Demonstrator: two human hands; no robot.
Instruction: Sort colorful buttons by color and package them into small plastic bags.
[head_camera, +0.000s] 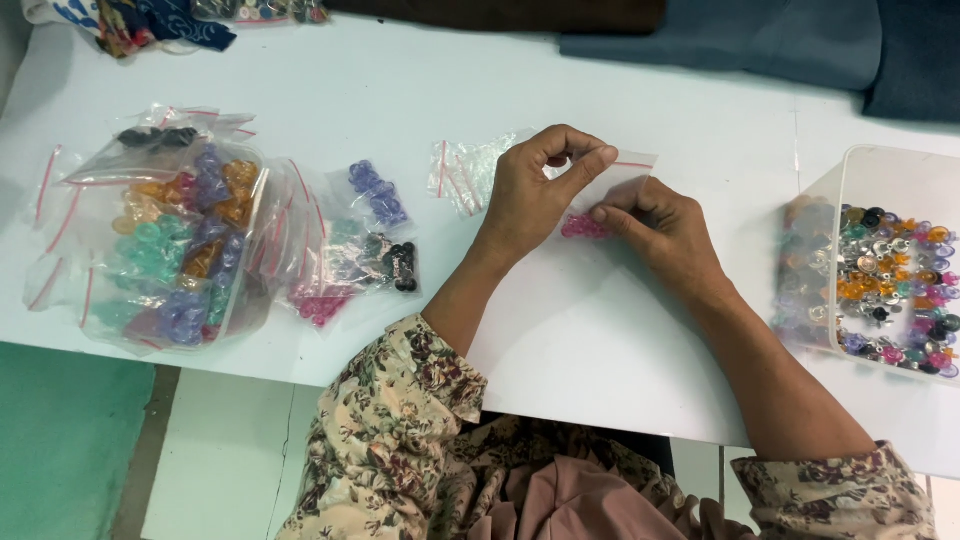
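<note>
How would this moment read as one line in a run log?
left hand: pinching small clear bag top | right hand: pressing bag by pink beads | right: clear box of mixed beads

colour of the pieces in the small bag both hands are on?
Pink, inside the small clear bag with a red seal strip; head view, between left hand and right hand.

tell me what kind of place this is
Probably a small sewing or craft workbench: a white table with a clear tub of mixed coloured buttons, zip bags of sorted buttons, and folded fabric along the back edge.
</note>
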